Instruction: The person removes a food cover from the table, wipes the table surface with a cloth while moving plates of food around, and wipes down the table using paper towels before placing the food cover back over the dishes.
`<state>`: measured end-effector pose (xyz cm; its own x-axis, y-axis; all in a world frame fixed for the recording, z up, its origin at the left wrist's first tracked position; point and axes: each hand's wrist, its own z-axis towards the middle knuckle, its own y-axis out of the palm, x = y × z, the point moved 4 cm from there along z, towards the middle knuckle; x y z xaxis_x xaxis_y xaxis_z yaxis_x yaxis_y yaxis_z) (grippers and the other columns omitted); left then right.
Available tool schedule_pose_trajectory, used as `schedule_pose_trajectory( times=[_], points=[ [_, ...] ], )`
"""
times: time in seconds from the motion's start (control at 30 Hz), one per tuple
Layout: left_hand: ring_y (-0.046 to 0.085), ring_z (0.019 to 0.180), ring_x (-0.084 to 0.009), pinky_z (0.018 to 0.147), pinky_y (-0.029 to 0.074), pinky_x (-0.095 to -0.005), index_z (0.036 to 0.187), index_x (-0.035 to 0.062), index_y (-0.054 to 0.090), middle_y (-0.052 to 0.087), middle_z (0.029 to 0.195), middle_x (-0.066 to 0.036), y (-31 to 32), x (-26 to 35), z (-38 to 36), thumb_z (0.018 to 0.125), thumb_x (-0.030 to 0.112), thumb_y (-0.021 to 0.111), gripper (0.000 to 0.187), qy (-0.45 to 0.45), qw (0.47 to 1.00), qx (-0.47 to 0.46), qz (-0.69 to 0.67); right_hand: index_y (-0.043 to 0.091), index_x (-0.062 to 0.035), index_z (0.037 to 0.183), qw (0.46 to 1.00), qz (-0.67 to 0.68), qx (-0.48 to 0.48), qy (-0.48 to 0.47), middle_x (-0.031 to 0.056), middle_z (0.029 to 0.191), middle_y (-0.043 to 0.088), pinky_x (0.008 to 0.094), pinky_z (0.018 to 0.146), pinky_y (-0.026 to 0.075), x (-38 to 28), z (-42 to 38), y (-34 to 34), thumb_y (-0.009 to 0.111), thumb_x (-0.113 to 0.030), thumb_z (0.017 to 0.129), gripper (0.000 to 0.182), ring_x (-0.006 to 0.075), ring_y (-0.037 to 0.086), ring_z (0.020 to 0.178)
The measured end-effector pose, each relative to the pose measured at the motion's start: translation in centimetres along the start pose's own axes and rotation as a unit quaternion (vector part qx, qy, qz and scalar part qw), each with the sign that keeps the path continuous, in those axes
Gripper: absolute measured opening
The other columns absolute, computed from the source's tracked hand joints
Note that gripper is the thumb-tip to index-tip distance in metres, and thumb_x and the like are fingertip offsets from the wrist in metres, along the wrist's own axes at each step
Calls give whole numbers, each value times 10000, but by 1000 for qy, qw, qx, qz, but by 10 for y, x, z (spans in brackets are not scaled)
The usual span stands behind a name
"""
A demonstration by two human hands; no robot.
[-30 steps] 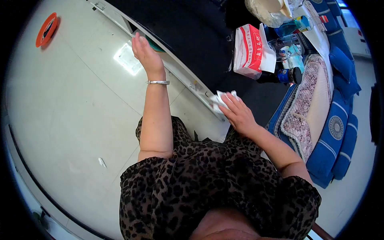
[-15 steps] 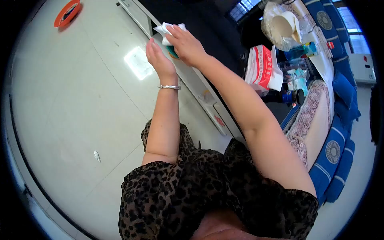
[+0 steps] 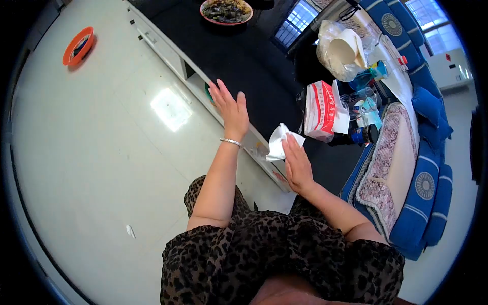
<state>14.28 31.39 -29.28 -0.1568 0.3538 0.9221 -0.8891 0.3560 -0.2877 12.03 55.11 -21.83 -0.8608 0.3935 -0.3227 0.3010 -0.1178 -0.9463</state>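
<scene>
A crumpled white tissue point(image 3: 278, 146) is under the fingers of my right hand point(image 3: 299, 165), near the front edge of the black tabletop point(image 3: 244, 66). The fingers lie fairly straight against the tissue, and the thumb side is partly hidden. My left hand point(image 3: 232, 113), with a silver bangle point(image 3: 231, 141) at the wrist, is open and holds nothing. Its fingers are stretched out over the table's front edge. Beyond my right hand stands a red and white tissue pack point(image 3: 321, 109) with a sheet sticking out.
A plate of dark food point(image 3: 226, 11) sits at the table's far end. Paper cups in a plastic bag point(image 3: 344, 50), bottles point(image 3: 373, 73) and a dark jar point(image 3: 365, 134) crowd the right side. A blue sofa point(image 3: 424, 188) stands beyond. An orange basin point(image 3: 79, 46) is on the floor.
My right hand has drawn the tissue back towards me and to the right, away from my left hand. My left hand has moved slightly right. The view has shifted, bringing the plate in.
</scene>
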Motion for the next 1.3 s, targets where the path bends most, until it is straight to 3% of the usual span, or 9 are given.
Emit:
schedule_pose_trajectory(
  times=[0.27,0.47,0.6,0.73,0.83,0.87,1.0,1.27,1.3],
  points=[
    [-34,1451,-407,1157,32,-505,1510,15,9,-85,1559,-256,7,-2,-2,957,266,506,785,28,999,-18,39,354,30,1394,978,-65,190,60,243,1485,304,464,1125,249,47,133,13,452,-155,945,496,377,277,1392],
    [-24,1447,-419,1167,41,-467,1493,-35,19,-65,1544,-297,5,4,-4,963,223,505,764,28,998,-25,50,389,29,1378,906,-50,258,331,189,1515,275,423,1167,150,123,268,6,442,-227,953,499,301,204,1431],
    [-11,1449,-416,1148,64,-530,1505,3,13,-80,1555,-266,8,0,-1,956,255,508,782,35,998,-13,50,409,27,1359,884,-60,239,396,169,1493,298,414,1163,157,144,317,-9,504,-231,901,535,294,221,1413],
    [1,1450,-413,1145,74,-535,1502,-6,6,-60,1555,-270,5,5,-4,954,233,509,782,15,998,-17,57,527,9,1176,932,-88,268,227,186,1334,461,415,1086,305,132,334,-11,533,-170,864,360,318,386,1298],
    [1,1451,-408,1148,70,-527,1498,-19,-6,-43,1557,-269,6,7,-2,956,230,501,783,16,999,-4,49,561,14,1103,976,-62,188,95,223,1165,572,461,916,461,88,345,6,525,-166,871,295,390,575,1057],
    [1,1451,-407,1149,66,-524,1495,-27,-14,-38,1557,-269,5,6,-3,959,232,495,784,19,999,-1,41,546,13,1151,964,-70,254,-28,223,1199,564,469,924,455,63,339,18,502,-174,885,329,397,565,1076],
    [-4,1452,-405,1153,43,-511,1481,-59,-49,-24,1558,-269,8,0,-5,968,233,460,779,35,999,17,34,437,-24,1365,970,-17,117,-214,187,1451,399,417,1112,298,-18,338,56,458,-228,942,470,305,365,1360],
    [6,1445,-413,1161,18,-481,1458,-106,-40,8,1541,-306,6,-10,-14,974,328,419,796,38,990,123,58,423,-99,1404,966,50,27,-252,67,1501,362,436,1137,256,-16,253,33,421,-194,976,438,264,309,1395],
    [11,1451,-395,1157,15,-489,1481,-64,10,23,1556,-271,8,-11,-14,986,438,380,796,55,985,158,45,424,-102,1404,968,52,27,-242,68,1503,359,434,1141,248,-11,237,31,425,-195,973,440,260,307,1397]
  ],
)
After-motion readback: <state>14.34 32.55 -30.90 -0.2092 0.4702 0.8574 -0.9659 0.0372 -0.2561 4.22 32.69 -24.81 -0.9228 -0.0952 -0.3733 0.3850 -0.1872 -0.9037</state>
